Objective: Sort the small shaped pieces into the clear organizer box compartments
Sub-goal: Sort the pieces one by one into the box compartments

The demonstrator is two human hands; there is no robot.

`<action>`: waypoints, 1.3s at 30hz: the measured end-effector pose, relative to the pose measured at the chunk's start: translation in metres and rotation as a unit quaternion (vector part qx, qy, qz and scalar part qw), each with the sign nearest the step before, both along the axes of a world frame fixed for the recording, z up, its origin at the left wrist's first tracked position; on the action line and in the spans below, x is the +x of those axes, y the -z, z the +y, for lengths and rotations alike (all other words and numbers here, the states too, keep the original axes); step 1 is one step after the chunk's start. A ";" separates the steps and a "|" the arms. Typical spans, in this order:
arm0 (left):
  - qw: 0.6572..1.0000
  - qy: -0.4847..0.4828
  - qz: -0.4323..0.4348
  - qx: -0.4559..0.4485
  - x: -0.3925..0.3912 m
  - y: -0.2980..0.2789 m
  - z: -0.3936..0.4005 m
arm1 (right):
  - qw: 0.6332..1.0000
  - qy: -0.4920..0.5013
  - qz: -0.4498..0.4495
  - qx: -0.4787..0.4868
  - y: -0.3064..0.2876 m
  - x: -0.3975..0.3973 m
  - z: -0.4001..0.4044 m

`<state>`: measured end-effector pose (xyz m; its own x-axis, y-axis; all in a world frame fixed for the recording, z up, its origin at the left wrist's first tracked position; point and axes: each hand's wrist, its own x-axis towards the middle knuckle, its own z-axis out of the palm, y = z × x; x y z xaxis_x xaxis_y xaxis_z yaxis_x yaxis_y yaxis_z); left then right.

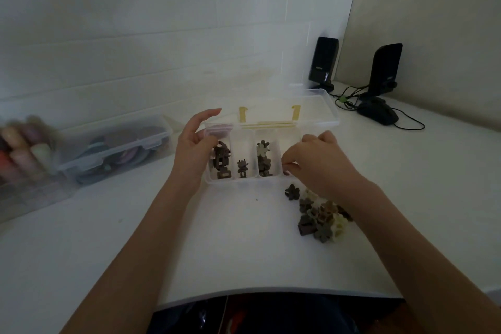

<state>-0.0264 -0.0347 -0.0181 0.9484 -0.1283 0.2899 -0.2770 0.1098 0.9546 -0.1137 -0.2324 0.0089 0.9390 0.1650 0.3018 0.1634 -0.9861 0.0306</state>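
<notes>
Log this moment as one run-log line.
stage: sorting | left hand: steadying organizer box | right hand: pinched at rightmost compartment, contents unclear | unsorted pile: on table, near right

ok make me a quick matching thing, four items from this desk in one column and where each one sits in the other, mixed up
Things:
1. loose pile of pieces
2. left hand
3. two black speakers
4. right hand

Places:
a. back right corner of the desk
b. left end of the organizer box
c. right end of the organizer box
d. on the desk, in front of the box's right end

Pairs: 1-d, 2-b, 3-a, 4-c
</notes>
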 end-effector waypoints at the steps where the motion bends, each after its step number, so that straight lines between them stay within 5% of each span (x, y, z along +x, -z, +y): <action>1: 1.000 0.000 0.000 0.000 -0.001 0.000 0.000 | 1.000 -0.007 -0.027 0.008 0.002 -0.003 -0.002; 7: 1.000 -0.026 0.003 -0.005 0.004 0.004 -0.001 | 0.976 0.023 -0.176 0.130 0.014 -0.046 -0.006; 21: 0.999 -0.046 0.006 -0.012 0.005 0.004 -0.003 | 0.990 0.083 0.005 0.118 0.023 -0.051 0.007; 32: 1.000 -0.028 0.006 0.002 0.004 0.004 0.000 | 0.989 0.068 -0.014 0.130 0.028 -0.044 0.021; 39: 1.000 -0.025 0.003 0.007 0.005 0.003 0.000 | 0.954 -0.026 -0.045 0.295 0.009 -0.051 0.017</action>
<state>-0.0214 -0.0351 -0.0210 0.9556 -0.0840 0.2825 -0.2759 0.0825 0.9576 -0.1644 -0.2150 0.0001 0.8999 -0.0126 0.4359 0.2359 -0.8267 -0.5108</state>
